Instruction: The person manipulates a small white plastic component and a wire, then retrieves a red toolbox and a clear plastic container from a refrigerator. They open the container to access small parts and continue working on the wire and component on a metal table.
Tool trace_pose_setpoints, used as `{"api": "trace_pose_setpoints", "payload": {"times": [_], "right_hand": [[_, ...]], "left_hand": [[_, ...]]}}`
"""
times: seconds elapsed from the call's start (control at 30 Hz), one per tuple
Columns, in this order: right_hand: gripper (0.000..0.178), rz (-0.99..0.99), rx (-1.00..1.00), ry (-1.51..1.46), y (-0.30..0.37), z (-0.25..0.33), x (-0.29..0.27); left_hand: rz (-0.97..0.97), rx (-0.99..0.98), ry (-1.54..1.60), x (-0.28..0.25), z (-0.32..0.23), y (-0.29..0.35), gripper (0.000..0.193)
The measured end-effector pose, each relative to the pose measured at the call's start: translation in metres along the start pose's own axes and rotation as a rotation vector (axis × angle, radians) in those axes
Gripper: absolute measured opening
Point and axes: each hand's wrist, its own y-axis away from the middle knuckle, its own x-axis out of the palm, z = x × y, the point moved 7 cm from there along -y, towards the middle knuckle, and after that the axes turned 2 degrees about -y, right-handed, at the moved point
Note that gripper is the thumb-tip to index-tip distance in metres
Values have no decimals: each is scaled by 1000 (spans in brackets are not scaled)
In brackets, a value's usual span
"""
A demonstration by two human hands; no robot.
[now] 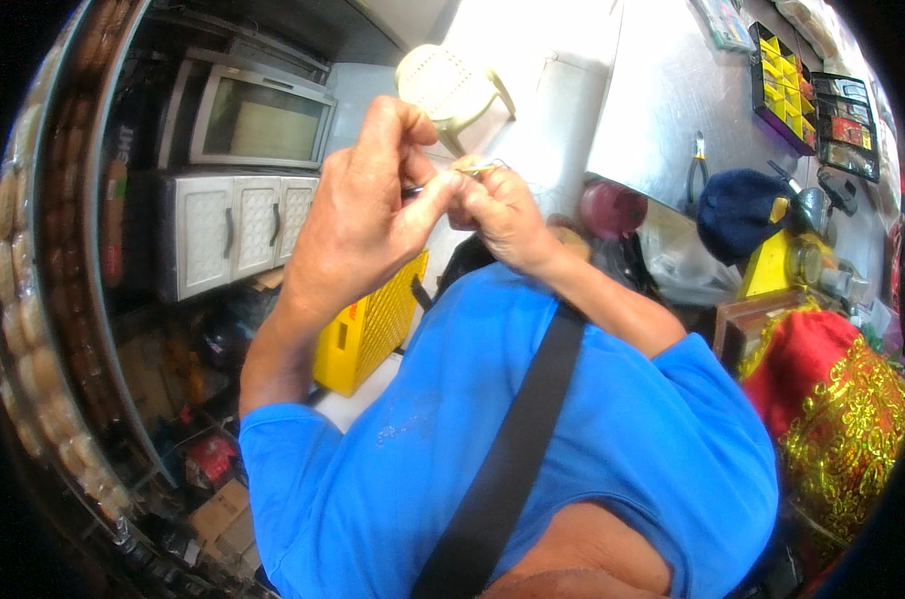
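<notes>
Your left hand (357, 225) and right hand (502, 215) pinch a small thin metal wire piece (480, 169) between closed fingers, held raised before your chest. The handwork looks midway, by my judgement: the piece is gripped, not set down on the grey metal tabletop (662, 110).

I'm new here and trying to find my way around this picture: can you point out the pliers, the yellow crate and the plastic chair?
pliers (695, 168), head view, on the handles.
yellow crate (370, 324), head view, on its slotted side wall.
plastic chair (442, 85), head view, on the perforated seat.
</notes>
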Motion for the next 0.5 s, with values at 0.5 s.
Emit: {"api": "trace_pose_setpoints", "payload": {"times": [0.5], "right_hand": [[30,40,76,-47,3,-8,8]], "left_hand": [[85,-31,-68,4,10,-6,31]]}}
